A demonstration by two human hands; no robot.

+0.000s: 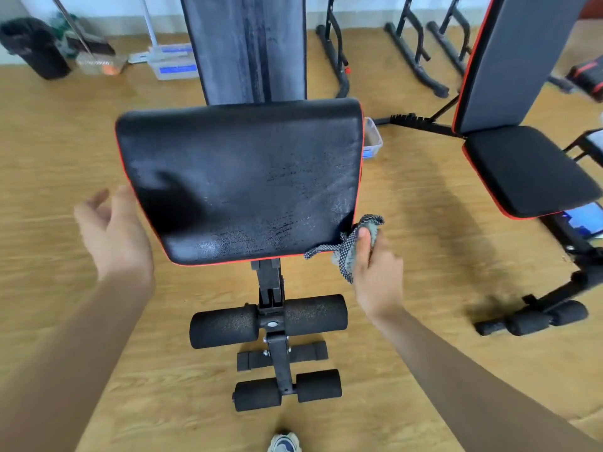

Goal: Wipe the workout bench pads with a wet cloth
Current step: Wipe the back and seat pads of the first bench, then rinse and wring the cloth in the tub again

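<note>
On a wood-floored gym room, a person's right hand (pixel 375 265) grips a wet cloth (pixel 350 246) at the seat pad (pixel 241 181)'s near right corner; the left hand (pixel 112 230) hovers open. Overlapping strokes should clear remaining streaks.

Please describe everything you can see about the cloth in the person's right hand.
The cloth is a small, crumpled rag of knitted fabric, speckled grey, black and white, with frayed edges. The right hand grips it bunched up, the thumb pressed on top. One loose strip lies on the near right corner of the black seat pad, another hangs below the hand. The pad shows streaky wet marks near it. Whether the cloth itself is wet cannot be told.
</note>
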